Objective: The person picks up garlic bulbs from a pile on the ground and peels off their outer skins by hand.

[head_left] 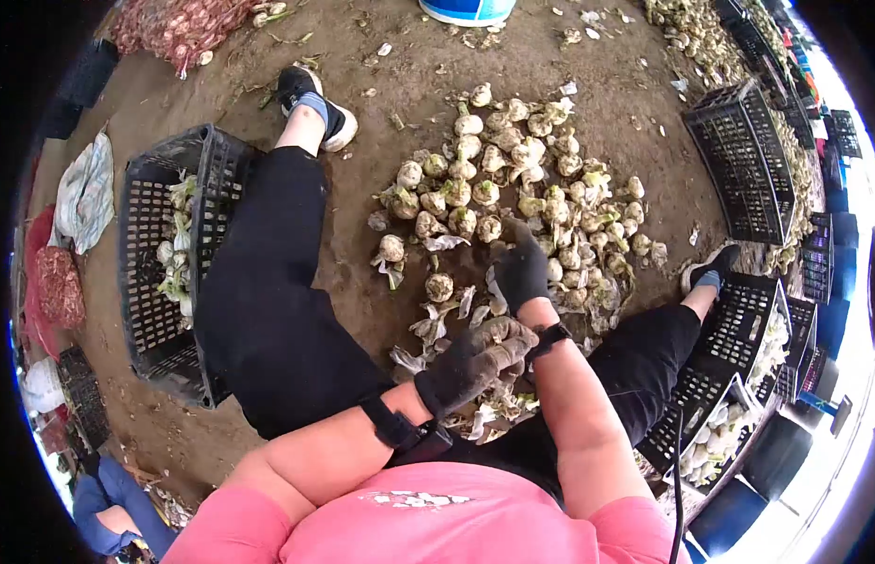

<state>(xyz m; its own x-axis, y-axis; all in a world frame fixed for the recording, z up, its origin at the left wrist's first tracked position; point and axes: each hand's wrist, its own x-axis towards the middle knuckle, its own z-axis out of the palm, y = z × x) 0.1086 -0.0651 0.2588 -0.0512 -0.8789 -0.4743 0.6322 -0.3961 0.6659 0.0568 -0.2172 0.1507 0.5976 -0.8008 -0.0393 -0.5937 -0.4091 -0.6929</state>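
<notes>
My right hand point(520, 268), in a dark work glove, reaches down at the near edge of a spread of garlic bulbs point(558, 202) on the dirt floor. Its thumb stands apart from its fingers, close beside one garlic bulb point(489, 228); no bulb shows clearly within it. My left hand point(475, 365), in a soiled glove with paler fingertips, is closed just below my right wrist. Whatever it holds, if anything, is hidden by the curled fingers. Loose garlic skins and leaf scraps point(430, 329) lie beneath and beside both hands.
A black crate point(137, 273) holding trimmed garlic stands by my left leg. Another black crate point(743, 160) stands at the right, with filled crates point(719, 442) lower down. Red net sacks point(179, 33) lie at the upper left, and a blue-white bucket point(468, 11) at the top. Another person's leg point(118, 508) shows lower left.
</notes>
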